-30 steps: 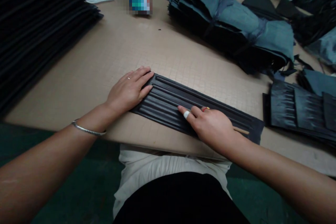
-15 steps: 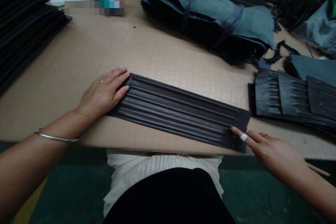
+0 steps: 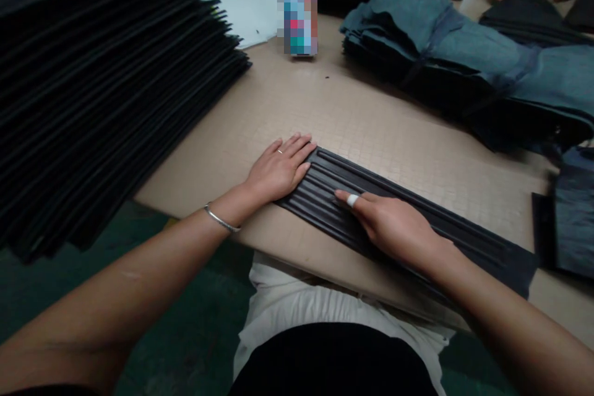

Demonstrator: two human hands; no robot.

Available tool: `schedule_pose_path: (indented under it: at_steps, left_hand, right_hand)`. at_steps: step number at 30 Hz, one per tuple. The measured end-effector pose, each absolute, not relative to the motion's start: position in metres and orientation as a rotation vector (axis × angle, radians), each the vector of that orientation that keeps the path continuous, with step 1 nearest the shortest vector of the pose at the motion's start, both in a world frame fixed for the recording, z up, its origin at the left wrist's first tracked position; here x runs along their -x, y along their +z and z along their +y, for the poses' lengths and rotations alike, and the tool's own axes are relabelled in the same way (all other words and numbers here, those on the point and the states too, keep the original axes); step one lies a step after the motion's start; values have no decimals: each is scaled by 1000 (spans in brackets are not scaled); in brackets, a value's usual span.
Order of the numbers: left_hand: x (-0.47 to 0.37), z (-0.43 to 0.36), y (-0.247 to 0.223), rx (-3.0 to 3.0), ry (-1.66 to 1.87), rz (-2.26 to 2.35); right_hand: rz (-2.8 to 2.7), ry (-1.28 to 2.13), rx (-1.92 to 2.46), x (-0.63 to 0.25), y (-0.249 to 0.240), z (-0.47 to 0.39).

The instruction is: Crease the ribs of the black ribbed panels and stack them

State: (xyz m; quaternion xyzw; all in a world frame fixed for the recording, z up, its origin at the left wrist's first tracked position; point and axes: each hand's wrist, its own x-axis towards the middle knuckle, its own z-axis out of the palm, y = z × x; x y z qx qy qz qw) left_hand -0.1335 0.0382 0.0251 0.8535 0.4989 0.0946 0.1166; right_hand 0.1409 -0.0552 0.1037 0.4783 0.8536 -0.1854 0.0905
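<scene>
A long dark panel (image 3: pixel 492 252), leather-like with raised parallel ridges, lies slantwise along the table's front edge. My left hand (image 3: pixel 279 168) rests flat on its left end, fingers stretched out and thumb on the ridges. Near that same end, my right hand (image 3: pixel 394 223) is closed, its taped index finger pointing along a groove on the panel. The thin wooden stick that jutted from behind this hand a moment ago is now hidden under the hand and forearm.
A tall stack of black sheets (image 3: pixel 116 99) fills the left side of the table (image 3: pixel 208 154). Tied bundles of blue-grey pieces (image 3: pixel 482 62) lie at the back right. More dark pieces (image 3: pixel 575 216) sit beyond the panel's right end. White paper (image 3: pixel 245 0) lies behind.
My right hand has moved along the panel from its right end to near my left hand. The left hand stays on the left end. The view has swung left.
</scene>
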Motion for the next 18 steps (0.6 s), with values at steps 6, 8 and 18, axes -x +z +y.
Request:
schedule_pose_path:
  at_steps: [6, 8, 18]
  left_hand:
    - [136, 42, 26, -2450, 275, 1411]
    - [136, 41, 27, -2446, 278, 1405]
    - [130, 37, 28, -2498, 309, 1424]
  right_hand:
    - [2594, -597, -1213, -69, 114, 5]
    - [2588, -618, -1187, -63, 117, 11]
    - [2475, -715, -1289, -142, 132, -22]
